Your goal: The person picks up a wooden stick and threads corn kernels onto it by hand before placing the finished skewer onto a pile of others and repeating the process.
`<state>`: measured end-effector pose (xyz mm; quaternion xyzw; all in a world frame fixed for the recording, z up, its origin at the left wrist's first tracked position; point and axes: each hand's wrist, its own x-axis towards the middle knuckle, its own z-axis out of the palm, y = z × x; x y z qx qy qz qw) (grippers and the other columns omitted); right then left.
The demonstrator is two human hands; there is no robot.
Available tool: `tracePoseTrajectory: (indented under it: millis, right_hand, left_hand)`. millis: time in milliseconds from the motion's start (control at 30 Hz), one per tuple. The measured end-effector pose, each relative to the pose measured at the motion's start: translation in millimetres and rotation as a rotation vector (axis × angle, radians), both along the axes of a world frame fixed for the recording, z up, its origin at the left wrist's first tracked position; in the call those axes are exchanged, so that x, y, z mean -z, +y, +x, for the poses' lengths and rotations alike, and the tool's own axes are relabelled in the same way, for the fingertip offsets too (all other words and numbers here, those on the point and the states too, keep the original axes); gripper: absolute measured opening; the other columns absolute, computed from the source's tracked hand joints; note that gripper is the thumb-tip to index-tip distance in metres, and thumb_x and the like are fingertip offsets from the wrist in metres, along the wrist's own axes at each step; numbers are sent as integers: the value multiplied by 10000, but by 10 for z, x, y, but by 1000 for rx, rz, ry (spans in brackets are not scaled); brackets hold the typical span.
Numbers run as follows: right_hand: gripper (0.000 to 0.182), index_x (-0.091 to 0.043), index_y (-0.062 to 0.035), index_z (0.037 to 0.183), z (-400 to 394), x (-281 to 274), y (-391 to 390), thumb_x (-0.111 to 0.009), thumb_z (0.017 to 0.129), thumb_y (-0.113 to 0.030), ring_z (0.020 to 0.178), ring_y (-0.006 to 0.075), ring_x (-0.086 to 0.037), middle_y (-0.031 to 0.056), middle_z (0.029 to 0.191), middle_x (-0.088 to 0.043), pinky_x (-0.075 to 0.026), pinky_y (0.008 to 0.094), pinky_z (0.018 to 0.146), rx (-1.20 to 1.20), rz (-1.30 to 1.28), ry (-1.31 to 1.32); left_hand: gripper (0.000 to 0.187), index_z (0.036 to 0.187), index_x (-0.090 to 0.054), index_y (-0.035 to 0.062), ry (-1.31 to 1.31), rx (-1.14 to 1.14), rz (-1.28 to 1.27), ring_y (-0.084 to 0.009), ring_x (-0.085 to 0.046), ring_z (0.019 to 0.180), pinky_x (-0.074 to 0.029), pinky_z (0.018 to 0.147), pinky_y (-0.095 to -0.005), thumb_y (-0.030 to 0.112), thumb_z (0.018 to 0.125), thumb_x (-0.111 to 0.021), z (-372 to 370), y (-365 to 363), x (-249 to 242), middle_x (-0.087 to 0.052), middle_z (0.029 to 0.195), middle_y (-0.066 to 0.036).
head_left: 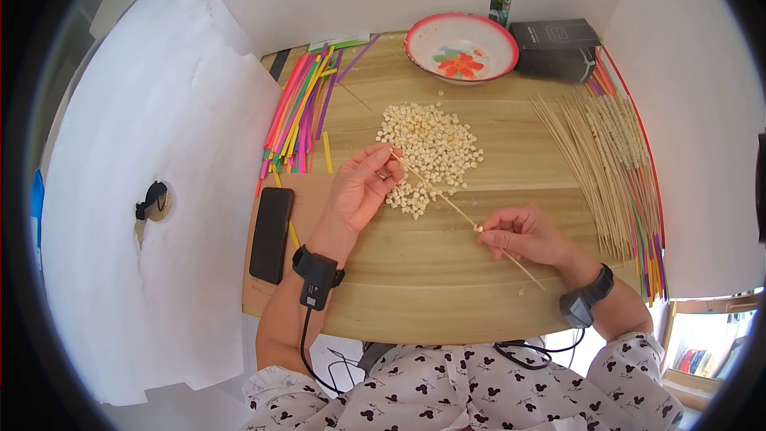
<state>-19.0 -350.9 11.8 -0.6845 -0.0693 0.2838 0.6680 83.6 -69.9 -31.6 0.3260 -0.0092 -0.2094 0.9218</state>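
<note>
A thin wooden stick (455,207) slants across the middle of the table between my two hands. My left hand (369,183) pinches its upper end between thumb and fingers, beside a pile of small cream-coloured pieces (435,140). Farther down the stick, my right hand (520,233) is closed on it, with a small pale piece (479,228) on the stick at the fingertips. The stick's lower end sticks out below my right hand. Both wrists wear black devices with cables.
Colourful strips (299,112) lie at the back left above a black phone (271,235). A red-rimmed bowl (460,48) and a black box (554,48) stand at the back. Bundled sticks (602,175), some carrying pale pieces, lie right. White panels (159,191) flank the table (415,295).
</note>
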Motion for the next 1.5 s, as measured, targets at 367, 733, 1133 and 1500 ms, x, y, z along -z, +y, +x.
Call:
tracePoseTrajectory:
  millis: [367, 733, 1133, 1500]
  right_hand:
    - [144, -656, -28, 947, 3, -24, -11, -623, 940, -169, 571, -2, -485, -32, 678, -598, -345, 166, 483, -15, -10, 11]
    - [158, -656, -28, 986, -4, -15, 3, -615, 946, -176, 578, 1, -475, -39, 685, -596, -343, 172, 498, 0, 20, -1]
    - [148, -651, -40, 961, 6, -3, -10, -602, 951, -179, 570, -2, -446, -43, 686, -595, -330, 173, 497, -9, 13, -33]
    - [143, -652, -45, 955, 9, 31, -8, -598, 950, -178, 588, 0, -445, -51, 692, -592, -332, 178, 515, -1, 5, -61]
  left_hand:
    - [146, 1009, -622, -40, 29, 46, -28, -133, -543, 773, -486, 764, -291, 71, 914, -614, -16, -7, -28, -615, 930, -85]
    - [126, 987, -624, -33, 18, 108, 36, -138, -546, 786, -493, 767, -287, 65, 908, -619, -128, -139, -69, -631, 977, -124]
    - [100, 973, -646, -4, -75, 231, 158, -147, -602, 803, -513, 771, -283, 58, 896, -638, -323, -345, -81, -657, 977, -119]
    - [112, 983, -653, -4, -107, 286, 239, -155, -607, 806, -511, 773, -277, 37, 878, -652, -453, -471, -65, -665, 981, -129]
